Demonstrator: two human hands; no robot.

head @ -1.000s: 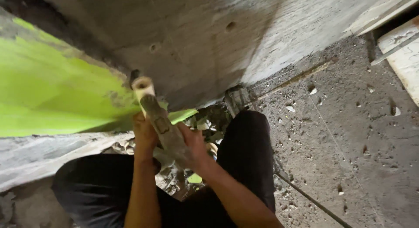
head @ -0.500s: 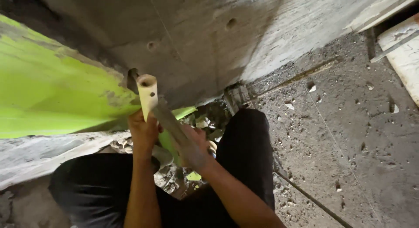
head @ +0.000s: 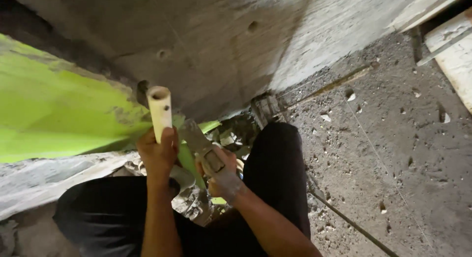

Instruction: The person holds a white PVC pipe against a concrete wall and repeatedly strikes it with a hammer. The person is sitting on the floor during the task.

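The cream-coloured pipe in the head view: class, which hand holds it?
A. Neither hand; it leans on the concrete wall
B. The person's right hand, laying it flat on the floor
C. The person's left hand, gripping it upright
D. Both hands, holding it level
C: the left hand is wrapped around the cream-coloured pipe, whose open end points up, while the right hand grips a separate grey tool.

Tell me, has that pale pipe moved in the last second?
Yes. The pale pipe in the left hand has swung upright and leftward, toward the dark hole in the concrete wall.
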